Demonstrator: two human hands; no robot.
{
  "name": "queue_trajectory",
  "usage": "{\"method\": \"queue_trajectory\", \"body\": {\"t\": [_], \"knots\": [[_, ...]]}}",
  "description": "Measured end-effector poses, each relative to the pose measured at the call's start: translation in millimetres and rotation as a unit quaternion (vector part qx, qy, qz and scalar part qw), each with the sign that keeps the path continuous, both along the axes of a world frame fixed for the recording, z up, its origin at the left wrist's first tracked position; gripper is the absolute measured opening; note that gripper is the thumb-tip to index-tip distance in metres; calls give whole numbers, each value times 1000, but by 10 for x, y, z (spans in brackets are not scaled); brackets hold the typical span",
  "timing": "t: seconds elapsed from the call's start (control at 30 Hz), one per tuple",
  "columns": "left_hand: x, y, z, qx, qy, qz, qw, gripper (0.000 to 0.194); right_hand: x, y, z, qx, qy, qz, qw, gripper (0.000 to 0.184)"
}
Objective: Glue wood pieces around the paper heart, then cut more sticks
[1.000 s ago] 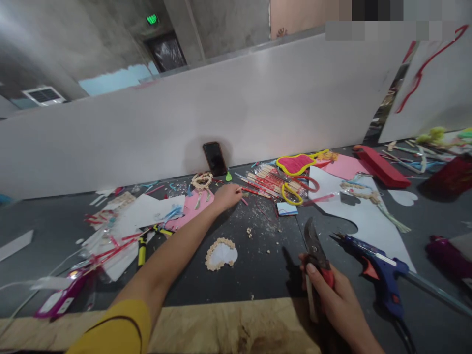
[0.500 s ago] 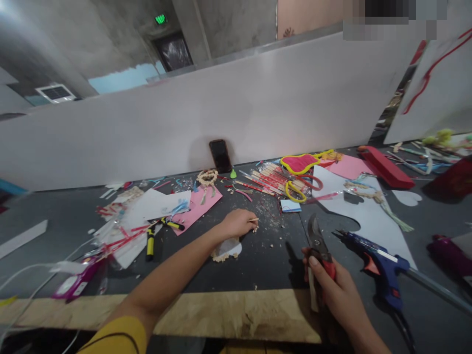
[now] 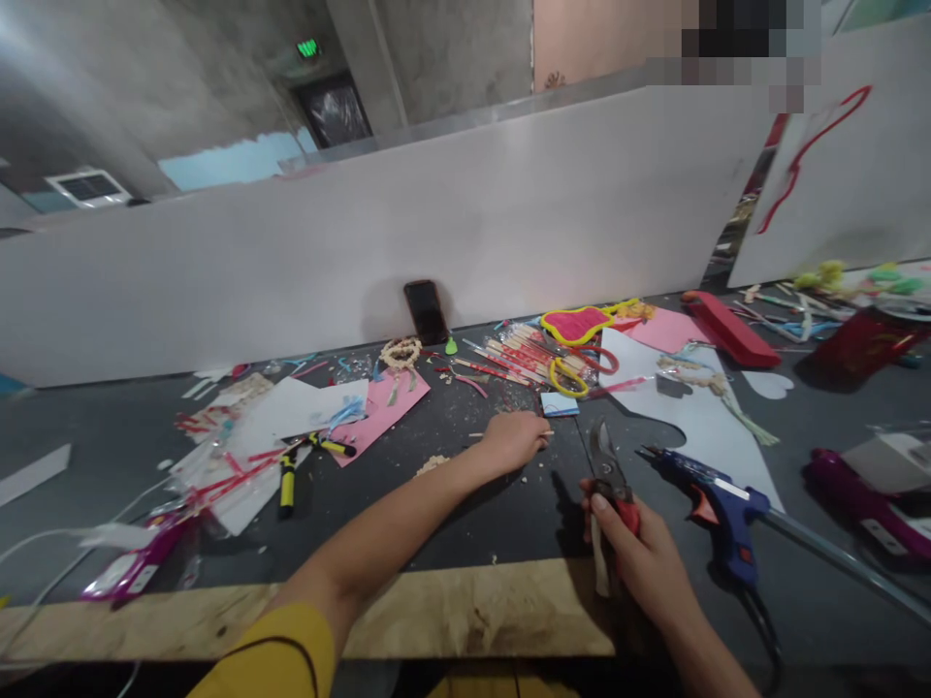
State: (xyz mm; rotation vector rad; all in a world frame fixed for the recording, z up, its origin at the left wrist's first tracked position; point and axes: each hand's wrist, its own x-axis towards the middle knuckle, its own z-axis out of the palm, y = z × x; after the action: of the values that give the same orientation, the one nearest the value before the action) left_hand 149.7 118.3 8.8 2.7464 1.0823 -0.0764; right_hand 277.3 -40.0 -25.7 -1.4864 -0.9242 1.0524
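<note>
Red-handled shears (image 3: 609, 472) in clasp of right hand (image 3: 634, 545), thin stick (image 3: 548, 433) in pinch of left hand (image 3: 513, 439); beyond, more sticks (image 3: 518, 338) in plastic wrap (image 3: 536, 355); farther right, canister (image 3: 862, 346) with hidden contents

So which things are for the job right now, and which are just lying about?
In use:
thin stick, in the left hand
red-handled shears, in the right hand

Seemingly just lying about:
phone
long red object
glue gun, unheld, though it may belong
</note>
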Motion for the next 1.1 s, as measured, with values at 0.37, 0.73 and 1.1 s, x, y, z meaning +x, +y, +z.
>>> {"method": "queue_trajectory", "body": {"t": [0.37,0.73,1.1], "knots": [[-598,-32,121,-23,31,28,999,19,4,8,48,-15,10,3,1000,49],[-160,-340,13,-24,11,21,999,21,2,2,54,7,5,-2,1000,46],[-431,-374,29,-44,13,14,999,17,-12,6,68,-9,18,0,1000,48]]}}
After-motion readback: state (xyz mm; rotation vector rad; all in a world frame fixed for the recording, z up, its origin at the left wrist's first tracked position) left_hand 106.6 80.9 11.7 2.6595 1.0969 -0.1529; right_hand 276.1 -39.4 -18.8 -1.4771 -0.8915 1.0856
